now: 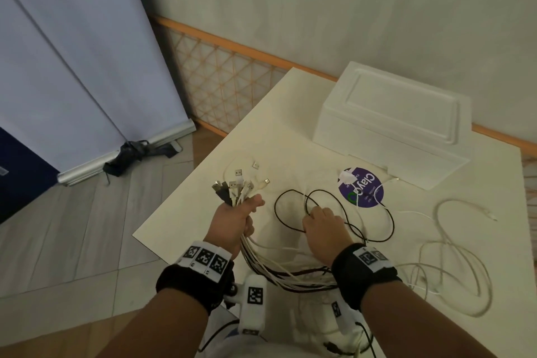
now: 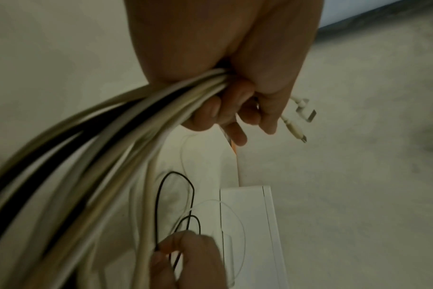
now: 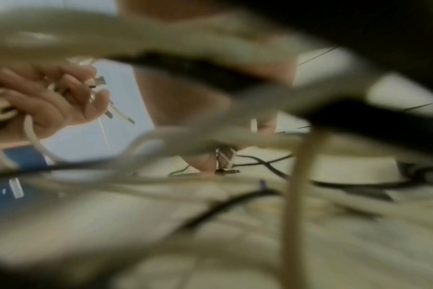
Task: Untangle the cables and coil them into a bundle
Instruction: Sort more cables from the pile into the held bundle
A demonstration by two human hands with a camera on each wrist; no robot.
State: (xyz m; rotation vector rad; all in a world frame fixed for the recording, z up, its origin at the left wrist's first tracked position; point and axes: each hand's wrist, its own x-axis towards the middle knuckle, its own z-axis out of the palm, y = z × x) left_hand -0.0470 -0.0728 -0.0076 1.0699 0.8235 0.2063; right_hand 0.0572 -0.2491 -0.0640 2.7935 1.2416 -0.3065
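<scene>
Several cables [image 1: 279,267], white, beige and black, run as one bunch through the left hand [image 1: 232,222], whose fingers [image 2: 211,109] are curled tight around them just below their plug ends [image 1: 238,185]. Those plugs fan out above the fist, over the near left part of the white surface [image 1: 203,206]. From the fist the bunch sags down and across toward the right wrist. The right hand [image 1: 322,230] reaches over a thin black cable [image 1: 363,230] lying in loops on the surface; in the left wrist view its fingers [image 2: 176,248] look pinched on that black strand, though the right wrist view is too blurred to confirm it. More loose white cables [image 1: 453,264] sprawl in loops to the right, on the surface. A round purple sticker [image 1: 361,187] lies beyond the black loops, and a white foam box [image 1: 401,122] stands at the far side.
</scene>
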